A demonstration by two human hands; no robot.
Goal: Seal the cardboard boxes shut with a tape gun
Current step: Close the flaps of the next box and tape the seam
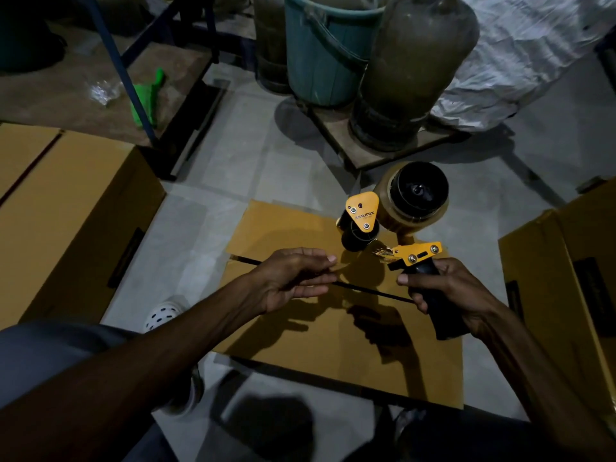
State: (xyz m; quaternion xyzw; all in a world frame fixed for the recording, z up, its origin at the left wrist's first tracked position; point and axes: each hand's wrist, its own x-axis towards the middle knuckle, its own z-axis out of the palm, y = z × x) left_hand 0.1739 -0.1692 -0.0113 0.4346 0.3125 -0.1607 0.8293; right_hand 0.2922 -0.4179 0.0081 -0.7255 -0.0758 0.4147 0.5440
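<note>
A person's right hand (446, 291) grips the black handle of a yellow metal tape gun (393, 228) above the brown cardboard box (333, 328) on the floor, while the left hand (293, 278) hovers open-fingered over the centre seam, which appears untaped; neighbouring boxes at both sides apparently await sealing too

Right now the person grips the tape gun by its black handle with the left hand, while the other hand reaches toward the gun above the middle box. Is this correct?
Not quite: the head view shows the right hand gripping the tape gun by its black handle. The left hand is the one reaching toward the gun above the middle box.
</note>
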